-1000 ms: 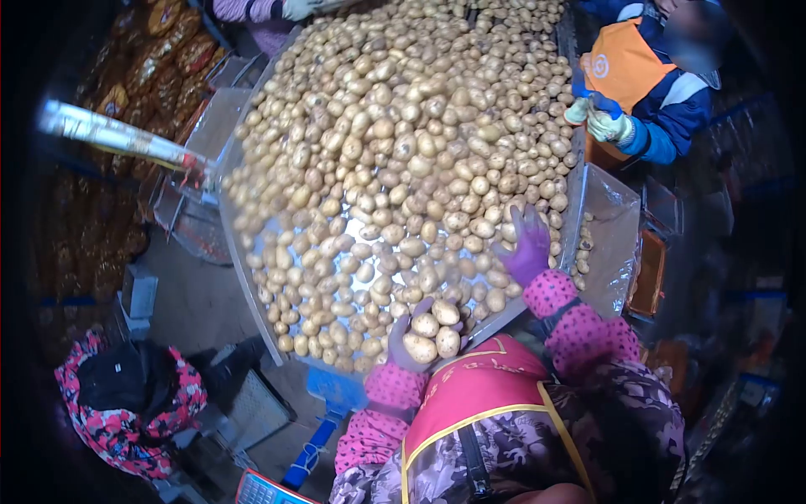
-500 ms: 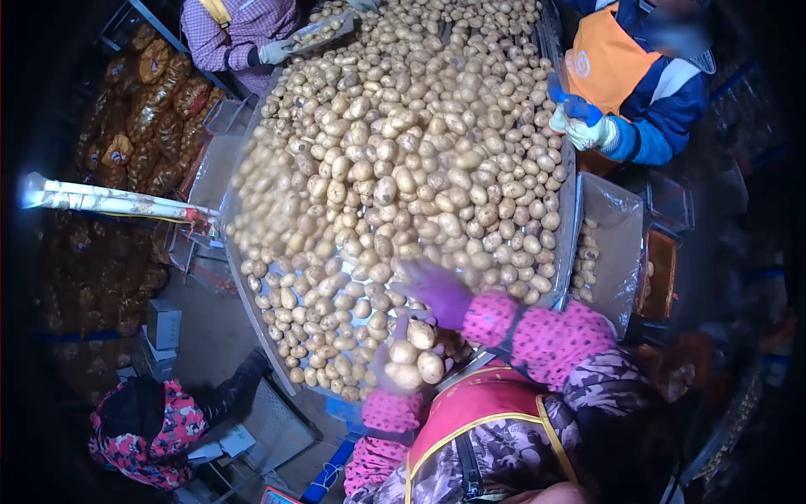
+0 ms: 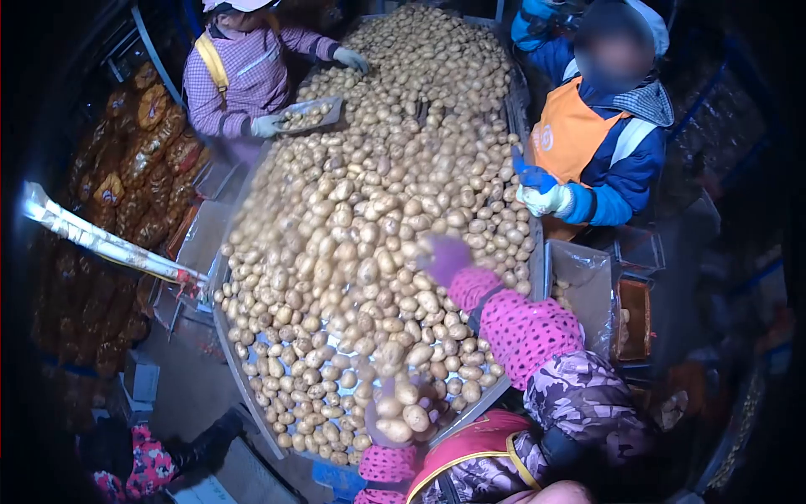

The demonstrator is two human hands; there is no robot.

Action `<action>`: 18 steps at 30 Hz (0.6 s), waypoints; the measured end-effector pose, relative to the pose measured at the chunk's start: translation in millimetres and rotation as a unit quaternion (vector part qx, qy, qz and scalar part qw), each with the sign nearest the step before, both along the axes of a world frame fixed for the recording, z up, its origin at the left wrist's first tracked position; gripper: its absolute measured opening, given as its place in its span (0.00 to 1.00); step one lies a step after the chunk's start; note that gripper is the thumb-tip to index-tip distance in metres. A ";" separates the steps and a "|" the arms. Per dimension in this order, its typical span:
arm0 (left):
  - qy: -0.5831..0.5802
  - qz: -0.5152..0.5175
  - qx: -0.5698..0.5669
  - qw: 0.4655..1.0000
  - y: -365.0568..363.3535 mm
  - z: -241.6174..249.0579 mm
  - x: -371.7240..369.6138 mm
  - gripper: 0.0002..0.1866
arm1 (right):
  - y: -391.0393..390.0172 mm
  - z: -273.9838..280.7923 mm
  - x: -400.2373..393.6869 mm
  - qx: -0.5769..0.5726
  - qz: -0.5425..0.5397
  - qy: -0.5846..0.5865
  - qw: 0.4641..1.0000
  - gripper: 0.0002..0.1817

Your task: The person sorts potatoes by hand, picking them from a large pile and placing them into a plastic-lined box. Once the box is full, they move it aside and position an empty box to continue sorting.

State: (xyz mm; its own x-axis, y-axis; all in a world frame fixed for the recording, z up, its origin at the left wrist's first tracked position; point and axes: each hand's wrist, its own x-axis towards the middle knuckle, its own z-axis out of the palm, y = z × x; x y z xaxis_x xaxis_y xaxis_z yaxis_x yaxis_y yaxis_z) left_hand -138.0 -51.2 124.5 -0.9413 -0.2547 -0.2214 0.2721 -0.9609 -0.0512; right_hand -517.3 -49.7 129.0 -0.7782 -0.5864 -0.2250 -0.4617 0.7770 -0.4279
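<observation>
Left hand (image 3: 375,431) full, right hand (image 3: 449,260) out over the potatoes (image 3: 361,210)

Netted sacks (image 3: 151,168) lie piled off to the left of the table (image 3: 243,403), and a pale pole (image 3: 109,239) slants in to its left edge. Someone in a floral jacket (image 3: 149,458) is near its near-left corner. At its far-left side a co-worker in a checked jacket (image 3: 252,76) has a tray (image 3: 311,116) of potatoes in one gloved hand.

The potatoes cover the table, heaped deep at its middle, sparser by its near edge, where bits of the surface show through. At that edge the left hand, purple-gloved, is cupped round several potatoes. The right hand stretches over the table's middle, too blurred for me to tell whether its fingers grip anything.

By the table's right edge stands a co-worker in an orange apron (image 3: 558,126); beside that edge sit a bin (image 3: 579,290) and an orange crate (image 3: 634,319).
</observation>
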 end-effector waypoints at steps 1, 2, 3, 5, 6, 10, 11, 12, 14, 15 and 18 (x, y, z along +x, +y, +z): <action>0.028 -0.019 0.064 0.997 -1.1 -1.0 2.8 0.24 | 3.1 12.2 23.3 0.044 0.057 0.078 0.994 0.41; 0.056 -0.036 0.126 0.990 -2.1 -1.3 4.1 0.25 | 10.3 12.9 42.0 0.009 0.041 0.118 0.992 0.42; 0.086 -0.053 0.187 0.977 -2.8 -1.3 2.0 0.26 | 12.3 6.0 41.3 0.011 0.080 0.109 0.991 0.42; 0.168 -0.063 0.287 0.941 -3.2 15.1 -6.4 0.28 | 27.8 -13.6 49.1 -0.018 0.148 0.181 0.972 0.41; 0.244 -0.068 0.382 0.889 -2.9 21.1 -7.9 0.30 | 36.0 -19.8 55.2 -0.017 0.147 0.180 0.973 0.41; -0.074 -0.002 -0.016 0.997 -7.4 -20.6 20.4 0.34 | 53.0 -14.6 92.2 -0.081 0.256 0.175 0.947 0.36; -0.082 0.013 -0.013 0.996 -6.0 -25.9 19.9 0.34 | 59.0 -23.8 97.8 -0.060 0.289 0.168 0.941 0.36; -0.110 0.035 -0.082 0.990 -3.0 -25.0 13.3 0.35 | 61.5 -22.1 111.2 -0.039 0.331 0.153 0.930 0.35; -0.192 0.086 -0.208 0.955 -0.5 -14.4 6.6 0.38 | 61.3 -49.7 128.6 -0.036 0.375 0.121 0.918 0.36; -0.194 0.011 -0.352 0.915 -7.6 9.4 6.9 0.40 | 64.2 -56.3 136.6 -0.064 0.356 0.119 0.925 0.36; -0.087 0.053 -0.018 0.995 -4.5 9.5 17.3 0.43 | 63.0 -26.8 168.9 -0.097 0.377 0.127 0.912 0.35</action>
